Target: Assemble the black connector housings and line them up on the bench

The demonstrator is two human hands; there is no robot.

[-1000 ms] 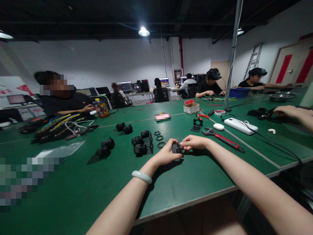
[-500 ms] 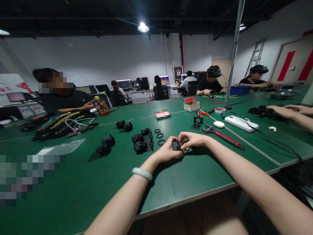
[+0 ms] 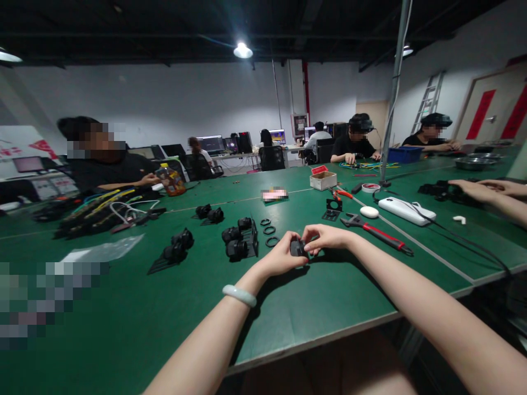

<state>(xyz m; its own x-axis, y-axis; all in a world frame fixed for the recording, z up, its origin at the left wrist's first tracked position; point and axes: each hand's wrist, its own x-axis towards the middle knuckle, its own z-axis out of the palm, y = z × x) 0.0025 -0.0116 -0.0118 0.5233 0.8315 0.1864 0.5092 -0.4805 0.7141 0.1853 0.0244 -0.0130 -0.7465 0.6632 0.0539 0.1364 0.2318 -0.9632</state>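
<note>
**The black part (image 3: 297, 248) sits between left hand (image 3: 284, 253) and right hand (image 3: 325, 237)**

The most important relation here is side to side: the black part lies to the right of the left palm and to the left of the right fingertips, so both hands are equally near, and both touch it. The left hand is clamped on it, with the thumb on the side near the person and the other fingers around the far side. The fingers of the right hand are bent and closed on its right end. If they also hold a separate small piece there, I cannot tell. The long axis is partly covered by the fingers, so I cannot say its direction surely.

The part appears to be a little above the table (image 3: 321, 307), for there is shadow below the hands. Just beyond the left hand, to its left, lie three black rings (image 3: 267, 242) in a row, flat and apart from the fingers. A wrench (image 3: 381, 233) with red and dark handle lies to the right, beyond the right forearm, touched by neither hand.
</note>
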